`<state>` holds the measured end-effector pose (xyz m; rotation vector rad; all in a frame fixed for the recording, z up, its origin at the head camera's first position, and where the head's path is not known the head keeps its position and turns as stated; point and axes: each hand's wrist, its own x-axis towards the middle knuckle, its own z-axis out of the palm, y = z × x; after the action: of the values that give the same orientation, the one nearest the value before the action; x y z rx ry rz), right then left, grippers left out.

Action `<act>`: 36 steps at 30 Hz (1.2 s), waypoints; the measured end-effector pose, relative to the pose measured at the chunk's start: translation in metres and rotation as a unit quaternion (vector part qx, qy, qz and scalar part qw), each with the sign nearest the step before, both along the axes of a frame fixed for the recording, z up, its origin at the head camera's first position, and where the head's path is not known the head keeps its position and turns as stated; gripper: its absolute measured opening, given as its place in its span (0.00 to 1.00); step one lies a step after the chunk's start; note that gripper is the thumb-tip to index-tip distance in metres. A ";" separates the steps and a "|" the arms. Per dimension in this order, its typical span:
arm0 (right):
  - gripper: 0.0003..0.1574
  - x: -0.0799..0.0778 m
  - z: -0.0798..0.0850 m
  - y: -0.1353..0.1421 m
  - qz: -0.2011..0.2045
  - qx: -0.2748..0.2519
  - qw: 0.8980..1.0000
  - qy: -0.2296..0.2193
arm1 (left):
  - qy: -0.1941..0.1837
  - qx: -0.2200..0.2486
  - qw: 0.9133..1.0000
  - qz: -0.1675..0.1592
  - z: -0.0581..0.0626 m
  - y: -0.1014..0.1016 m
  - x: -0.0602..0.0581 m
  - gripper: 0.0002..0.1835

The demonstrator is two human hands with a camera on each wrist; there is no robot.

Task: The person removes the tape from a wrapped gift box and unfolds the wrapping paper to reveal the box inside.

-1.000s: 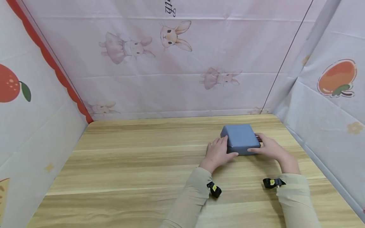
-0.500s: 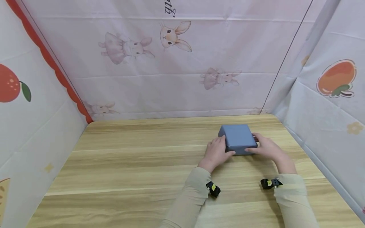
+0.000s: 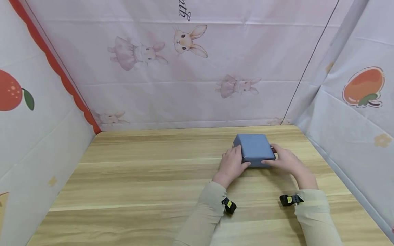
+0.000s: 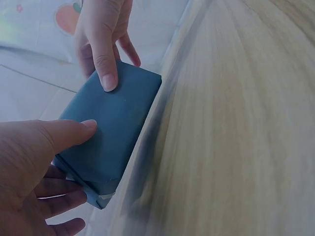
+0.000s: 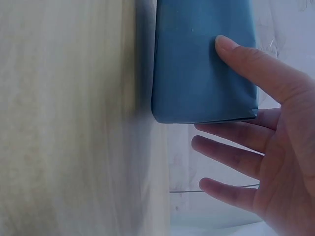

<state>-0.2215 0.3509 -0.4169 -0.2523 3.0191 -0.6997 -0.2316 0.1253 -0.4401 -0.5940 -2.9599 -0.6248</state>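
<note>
A blue box (image 3: pixel 253 145), its covering folded like wrapping paper at the corners, is held between both hands near the table's back right. My left hand (image 3: pixel 231 165) grips its left end; in the left wrist view the thumb lies on the near side and the fingers are at the end. At the opposite end, my right hand (image 3: pixel 284 160) holds the box with thumb in front and fingers around the end, some of them spread past it in the right wrist view. A small dark reddish thing (image 3: pixel 273 149) shows by the right fingers, mostly hidden. Whether the box touches the table I cannot tell.
The wood-grain table (image 3: pixel 138 191) reaches back to a pink wall sheet (image 3: pixel 172 102) printed with rabbits. White sheets with fruit prints stand along both sides, the right one (image 3: pixel 354 136) closer to the box. Each sleeve carries a black strap, such as the right strap (image 3: pixel 290 200).
Both hands and the box have shifted slightly to the left together. The grip looks the same throughout.
</note>
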 end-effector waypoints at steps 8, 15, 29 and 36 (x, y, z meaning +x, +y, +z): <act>0.58 0.001 0.009 -0.009 -0.005 0.006 1.000 0.018 | 0.043 -0.011 0.999 0.004 0.009 -0.009 -0.001 0.40; 0.59 0.002 0.015 -0.015 -0.001 0.014 0.999 0.031 | 0.062 -0.031 0.998 -0.001 0.017 -0.020 0.001 0.41; 0.56 0.009 0.018 -0.033 0.018 0.015 0.998 0.060 | 0.097 -0.068 0.993 -0.018 0.024 -0.044 0.006 0.41; 0.54 0.009 0.018 -0.044 0.023 0.009 0.998 0.060 | 0.115 -0.078 0.990 -0.028 0.026 -0.059 0.009 0.42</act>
<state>-0.2123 0.3066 -0.3986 -0.3739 3.1199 -0.6781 -0.2230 0.0662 -0.4138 -0.7105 -2.7984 -0.3062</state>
